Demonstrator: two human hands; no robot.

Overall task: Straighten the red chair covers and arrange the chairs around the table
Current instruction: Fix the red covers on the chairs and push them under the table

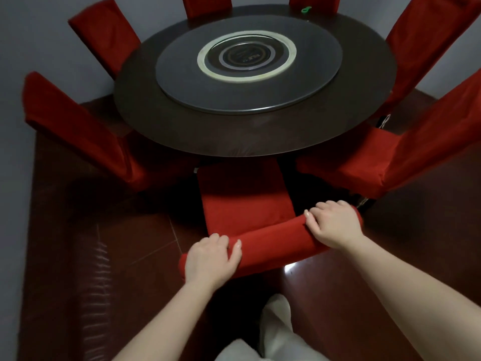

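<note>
**Fig. Squaring the near chair to the table, seen from above.** The chair (244,201) stands at the near side of the round tabletop (182,142), with the front of its seat tucked under the rim. The left hand (212,256) and right hand (334,225) each grip the top of the backrest (273,242), one near each end, fingers curled over the red cover (250,220). The backrest lies askew to the rim, its right end nearer the table than its left, so the chair is judged not yet square. Other red-covered chairs ring the table. The neighbouring chair (364,162) on the right has its seat corner near the held chair.

Recommended practice:
- Bring the left end forward more than the right, until the backrest runs parallel to the rim.
- Keep both grips firm, so that the cloth moves with the frame and does not bunch under the palms.
- Slide the legs gently on the glossy floor (390,269), which looks slippery.
- Watch the gap on the right.
- Smooth the cover along the top edge once the chair is seated.
</note>
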